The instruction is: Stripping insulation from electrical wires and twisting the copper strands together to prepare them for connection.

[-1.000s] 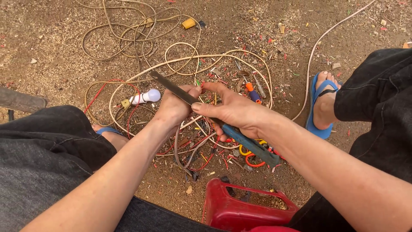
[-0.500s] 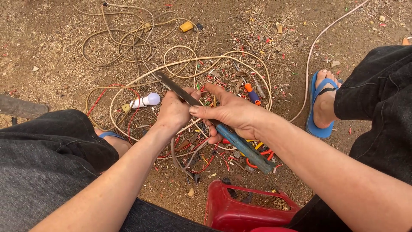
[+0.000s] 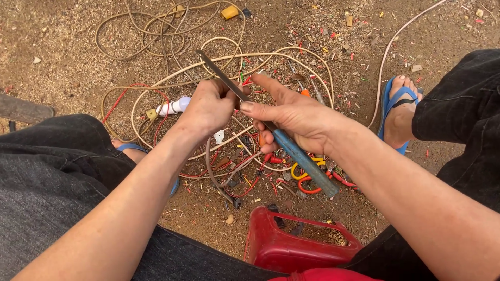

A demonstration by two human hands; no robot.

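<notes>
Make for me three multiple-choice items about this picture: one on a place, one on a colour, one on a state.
1. Where is the red plastic container?
A. between the person's legs, near the camera
B. beside the far coiled cable
C. on the sandalled foot

2. What colour is the knife handle?
A. yellow
B. blue
C. white

3. How is the right hand?
A. flat on the ground
B. empty, raised
C. closed around the knife

Answers: 1 A, it sits at the lower edge between both thighs; 2 B, the handle below the fist is blue; 3 C, fingers wrap the knife.
</notes>
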